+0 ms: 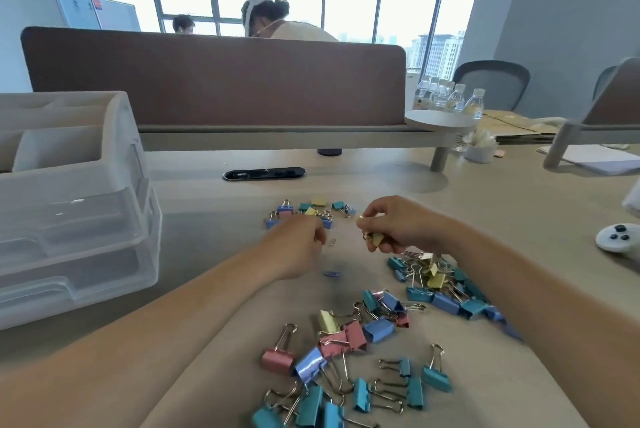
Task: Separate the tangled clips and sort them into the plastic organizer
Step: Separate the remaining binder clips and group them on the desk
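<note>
Coloured binder clips lie in three groups on the desk: a small far cluster (pixel 311 211), a tangled string under my right wrist (pixel 440 285), and a near pile of pink, blue, teal and yellow ones (pixel 346 358). My right hand (pixel 398 226) pinches a small yellow clip (pixel 375 239) above the desk. My left hand (pixel 301 244) hovers just left of it with curled fingers; whether it holds anything is hidden. A loose paper clip (pixel 331 242) lies between my hands. The clear plastic organizer (pixel 79 206) stands at the left, its top compartments showing no clips.
A brown desk divider (pixel 214 77) closes the far side, with a cable slot (pixel 264 173) before it. Water bottles (pixel 450 98) stand at the back right. A white controller (pixel 620 237) lies at the right edge. Two persons sit beyond the divider.
</note>
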{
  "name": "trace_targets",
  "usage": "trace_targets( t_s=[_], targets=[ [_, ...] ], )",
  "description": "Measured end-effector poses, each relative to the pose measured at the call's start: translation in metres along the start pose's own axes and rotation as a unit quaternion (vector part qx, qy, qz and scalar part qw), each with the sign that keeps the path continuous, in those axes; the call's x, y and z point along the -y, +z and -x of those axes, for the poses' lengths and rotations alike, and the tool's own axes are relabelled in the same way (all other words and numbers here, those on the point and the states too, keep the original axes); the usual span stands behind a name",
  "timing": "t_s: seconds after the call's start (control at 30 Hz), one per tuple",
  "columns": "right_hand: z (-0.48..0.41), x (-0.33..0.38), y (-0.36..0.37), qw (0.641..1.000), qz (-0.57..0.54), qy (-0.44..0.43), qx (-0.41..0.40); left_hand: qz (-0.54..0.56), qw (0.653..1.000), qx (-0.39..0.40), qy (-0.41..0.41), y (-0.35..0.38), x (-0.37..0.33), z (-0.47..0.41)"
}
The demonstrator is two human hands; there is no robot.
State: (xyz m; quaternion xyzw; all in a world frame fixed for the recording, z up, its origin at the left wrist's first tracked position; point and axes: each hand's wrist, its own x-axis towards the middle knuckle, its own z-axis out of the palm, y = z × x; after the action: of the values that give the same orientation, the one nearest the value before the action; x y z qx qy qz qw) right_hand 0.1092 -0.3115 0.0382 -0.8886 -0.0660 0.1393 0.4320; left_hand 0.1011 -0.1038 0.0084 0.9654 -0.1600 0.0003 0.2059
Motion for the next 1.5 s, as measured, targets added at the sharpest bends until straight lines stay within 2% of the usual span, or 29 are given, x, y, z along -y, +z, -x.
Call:
trace_targets(
  t_s=[0.1, 0.23, 0.37, 0.53, 0.67, 0.8, 0.93, 1.13, 1.33, 1.4, 1.5],
  targets=[
    [0.009, -0.008, -0.008, 0.998, 0.065, -0.004, 0.001, 0.013, 1.0, 0.016, 0.012, 0.006, -0.013, -0.003],
    [0.016, -0.015, -0.009, 0.975, 0.218, -0.024, 0.021, 0.002, 0.999, 0.029, 0.029, 0.015, -0.02, -0.005],
    [0.018, -0.023, -0.004, 0.962, 0.272, -0.012, 0.025, -0.01, 0.999, 0.028, 0.029, 0.019, -0.018, -0.007],
    [0.018, -0.017, -0.002, 0.939, 0.34, 0.006, 0.043, -0.02, 0.997, 0.064, 0.027, 0.02, -0.011, -0.009],
    [0.014, -0.009, -0.002, 0.939, 0.343, 0.005, 0.013, -0.008, 0.995, 0.094, 0.036, 0.02, -0.01, -0.005],
    [0.002, -0.009, 0.009, 0.941, 0.336, -0.023, -0.025, -0.008, 0.995, 0.097, 0.025, 0.022, -0.01, -0.005],
    [-0.012, -0.01, 0.022, 0.945, 0.323, -0.038, -0.028, -0.015, 0.995, 0.099, 0.015, 0.024, -0.002, -0.008],
    [-0.035, -0.005, 0.038, 0.932, 0.353, -0.056, -0.061, -0.023, 0.996, 0.084, 0.019, 0.016, 0.018, -0.014],
    [-0.071, 0.005, 0.046, 0.936, 0.322, -0.078, -0.122, -0.019, 1.0, -0.001, 0.02, 0.003, 0.036, -0.026],
    [-0.082, 0.011, 0.047, 0.935, 0.325, -0.089, -0.11, -0.029, 0.999, -0.033, 0.002, -0.003, 0.047, -0.034],
    [-0.099, 0.02, 0.047, 0.914, 0.387, -0.1, -0.062, -0.054, 0.997, -0.049, -0.03, -0.01, 0.064, -0.049]
  ],
)
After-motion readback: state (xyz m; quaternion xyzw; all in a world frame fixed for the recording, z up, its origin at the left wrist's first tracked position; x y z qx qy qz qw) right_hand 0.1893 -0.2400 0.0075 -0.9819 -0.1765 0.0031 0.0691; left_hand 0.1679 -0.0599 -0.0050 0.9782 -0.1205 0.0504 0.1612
